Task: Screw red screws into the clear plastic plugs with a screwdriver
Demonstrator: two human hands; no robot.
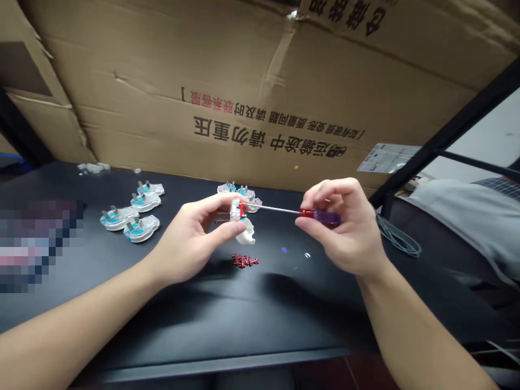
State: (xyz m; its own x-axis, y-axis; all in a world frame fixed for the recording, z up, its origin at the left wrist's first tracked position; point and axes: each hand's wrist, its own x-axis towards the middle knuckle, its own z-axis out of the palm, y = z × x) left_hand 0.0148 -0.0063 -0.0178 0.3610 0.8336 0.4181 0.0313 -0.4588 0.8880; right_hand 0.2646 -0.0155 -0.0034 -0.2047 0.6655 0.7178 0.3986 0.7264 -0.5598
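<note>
Between its thumb and fingers, my left hand [199, 233] grips a clear plug body [235, 210] with metal pins pointing left and a red part on its right side. My right hand [345, 227] holds a screwdriver [325, 217] by its purple and red handle. The thin shaft runs left, and its tip meets the plug near the red part; the exact contact is too small to make out. Just beneath the held plug is a white plug cover [246, 234]. Several small red parts [245, 260] lie on the black table below my left hand.
Several plugs [140, 228] stand pins-up at the left, and more plugs [247, 193] sit behind my left hand. A cardboard sheet [154, 114] walls off the back. Coiled grey cable [400, 238] lies at the right, near a black frame post [447, 130]. Small white pieces [94, 168] lie far left.
</note>
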